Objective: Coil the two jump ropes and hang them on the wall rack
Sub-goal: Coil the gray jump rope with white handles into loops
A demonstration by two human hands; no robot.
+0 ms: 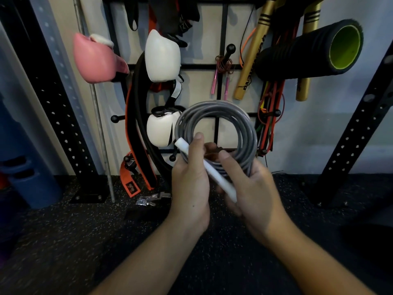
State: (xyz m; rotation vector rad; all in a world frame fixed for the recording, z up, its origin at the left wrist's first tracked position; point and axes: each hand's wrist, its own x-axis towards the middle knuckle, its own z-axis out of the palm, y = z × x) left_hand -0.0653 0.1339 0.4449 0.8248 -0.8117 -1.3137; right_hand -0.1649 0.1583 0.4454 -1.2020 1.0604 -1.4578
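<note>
The grey rope (214, 128) is wound in a round coil, standing up, its white handle (204, 169) slanting across the bottom. The pink rope (223, 69) hangs far back on the rack (221, 35).

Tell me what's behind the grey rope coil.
Through the grey rope coil, black wall-rack bars and pale wall show. A white boxing glove sits partly behind its left edge. Both hands cover the bottom.

Both hands, left (191, 179) and right (253, 188), hold a coiled grey jump rope (214, 116) before the wall rack (223, 67).

Beyond our fingertips (198, 136) the wall rack (222, 67) is crowded: white gloves (162, 56) left, resistance bands (270, 124) right; one bare peg (230, 48) above them offers room.
</note>
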